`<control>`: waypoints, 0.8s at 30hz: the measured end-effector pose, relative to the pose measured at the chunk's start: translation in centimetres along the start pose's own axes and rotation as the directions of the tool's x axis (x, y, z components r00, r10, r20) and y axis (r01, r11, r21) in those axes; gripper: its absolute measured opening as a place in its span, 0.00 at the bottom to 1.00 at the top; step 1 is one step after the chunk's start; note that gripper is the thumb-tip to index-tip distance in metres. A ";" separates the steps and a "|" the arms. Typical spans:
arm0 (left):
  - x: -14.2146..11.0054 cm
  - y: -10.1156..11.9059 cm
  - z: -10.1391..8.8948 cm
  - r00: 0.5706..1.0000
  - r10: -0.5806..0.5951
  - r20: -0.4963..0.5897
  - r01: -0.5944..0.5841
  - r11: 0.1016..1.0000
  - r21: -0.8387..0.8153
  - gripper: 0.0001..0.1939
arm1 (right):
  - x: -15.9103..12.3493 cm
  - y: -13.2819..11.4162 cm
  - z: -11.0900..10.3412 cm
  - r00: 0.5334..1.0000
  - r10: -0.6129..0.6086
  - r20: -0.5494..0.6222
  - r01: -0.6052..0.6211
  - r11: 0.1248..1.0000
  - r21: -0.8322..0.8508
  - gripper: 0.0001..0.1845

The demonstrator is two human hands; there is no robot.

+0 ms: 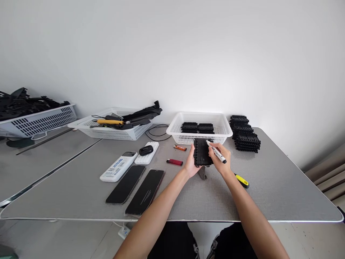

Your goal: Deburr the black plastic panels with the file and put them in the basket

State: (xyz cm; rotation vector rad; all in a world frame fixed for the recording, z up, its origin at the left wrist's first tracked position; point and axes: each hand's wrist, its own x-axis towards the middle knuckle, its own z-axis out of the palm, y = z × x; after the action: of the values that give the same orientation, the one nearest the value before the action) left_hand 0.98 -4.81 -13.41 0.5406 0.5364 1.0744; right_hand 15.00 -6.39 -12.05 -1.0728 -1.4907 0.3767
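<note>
My left hand (191, 162) holds a flat black plastic part (202, 153) by its left edge, just above the grey table (269, 187). My right hand (221, 158) is closed around a white marker pen (216, 151), whose tip touches the top right of the black part. A small grey scrap (203, 173) lies under the part. Behind my hands stands a white basket (199, 135) with more black parts (197, 127) inside. Stacks of the same black parts (244, 137) sit to the right of the basket.
On the table lie a yellow-and-black tool (242, 181), a red lighter (174, 162), an orange lighter (179, 147), two dark phones (135, 190), a white remote (118, 166) and a white power bank (147, 153) with a black object on top. Further white baskets (107, 130) with tools stand left.
</note>
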 end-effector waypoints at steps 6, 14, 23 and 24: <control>-0.2 -0.5 0.2 0.999 -0.008 0.034 0.007 0.999 0.042 0.31 | 0.1 0.5 0.0 1.000 0.004 0.003 -0.004 1.000 -0.003 0.15; -0.2 -0.6 0.1 0.998 -0.039 0.044 0.035 0.996 0.087 0.34 | 0.2 0.6 -0.1 0.999 -0.039 0.013 0.039 0.999 -0.005 0.14; -0.3 -0.2 0.2 0.987 -0.080 0.136 0.082 0.997 -0.006 0.36 | 0.3 0.8 -0.6 0.984 -0.038 -0.173 0.026 0.997 -0.066 0.14; -0.3 0.0 0.0 0.988 -0.072 0.135 0.074 0.997 -0.012 0.36 | 0.5 0.8 -0.8 0.980 -0.042 -0.194 0.026 0.996 -0.084 0.14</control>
State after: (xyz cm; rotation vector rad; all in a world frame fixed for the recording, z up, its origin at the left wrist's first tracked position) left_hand 0.92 -5.11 -13.36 0.5705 0.4253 0.9646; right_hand 16.10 -5.86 -12.13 -1.1142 -1.3561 0.1820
